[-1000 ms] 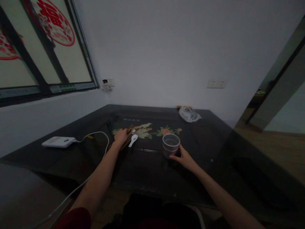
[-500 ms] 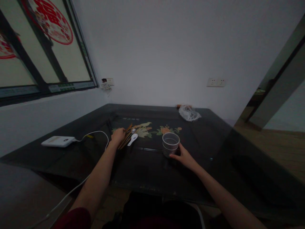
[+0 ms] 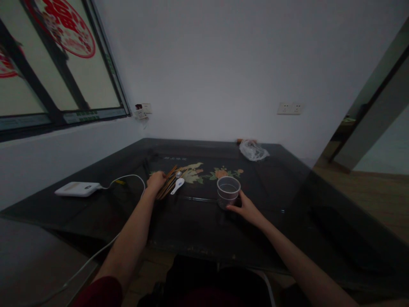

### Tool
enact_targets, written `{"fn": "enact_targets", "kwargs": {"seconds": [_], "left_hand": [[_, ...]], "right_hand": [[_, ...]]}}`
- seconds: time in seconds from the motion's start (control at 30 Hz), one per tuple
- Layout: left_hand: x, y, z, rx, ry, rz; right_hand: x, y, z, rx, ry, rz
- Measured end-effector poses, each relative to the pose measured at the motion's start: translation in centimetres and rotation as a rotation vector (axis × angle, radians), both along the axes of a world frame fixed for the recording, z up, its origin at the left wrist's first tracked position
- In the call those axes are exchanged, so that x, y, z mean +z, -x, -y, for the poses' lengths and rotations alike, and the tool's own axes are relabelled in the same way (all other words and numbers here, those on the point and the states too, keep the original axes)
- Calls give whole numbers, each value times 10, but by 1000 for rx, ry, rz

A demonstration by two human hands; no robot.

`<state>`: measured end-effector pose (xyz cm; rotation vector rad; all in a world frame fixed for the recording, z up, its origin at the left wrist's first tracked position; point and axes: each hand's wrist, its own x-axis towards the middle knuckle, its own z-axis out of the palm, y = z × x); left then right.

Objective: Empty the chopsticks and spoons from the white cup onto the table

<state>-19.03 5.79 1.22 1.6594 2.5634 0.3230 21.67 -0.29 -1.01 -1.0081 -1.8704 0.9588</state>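
On the left, my left hand (image 3: 155, 181) is curled at the side of a bunch of wooden chopsticks (image 3: 165, 190), its fingertips against them and partly hidden. A white soup spoon (image 3: 178, 184) lies just right of the chopsticks. Beside it, a small metal spoon (image 3: 179, 174) rests at the chopsticks' right edge. My right hand (image 3: 246, 209) grips a clear plastic cup (image 3: 228, 197) from the right, thumb on the near side and the other fingers mostly behind. The cup stands upright with its mouth up.
The dark glossy table (image 3: 198, 224) has a painted flower pattern (image 3: 220, 173). A white power bank (image 3: 77, 189) lies on the left with a white cable (image 3: 143, 183) running near my left arm. At the back is a crumpled plastic bag (image 3: 254, 151). A dark flat object (image 3: 348, 238) lies on the right.
My left hand has shifted very slightly leftward beside the chopsticks. The right hand and the cup stay in place; the view has tilted a little.
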Motion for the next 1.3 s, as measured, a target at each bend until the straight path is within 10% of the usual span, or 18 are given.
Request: {"fn": "enact_targets", "kwargs": {"seconds": [1.3], "left_hand": [[20, -26, 13, -115, -92, 3]], "right_hand": [[3, 0, 2, -7, 8, 19]]}}
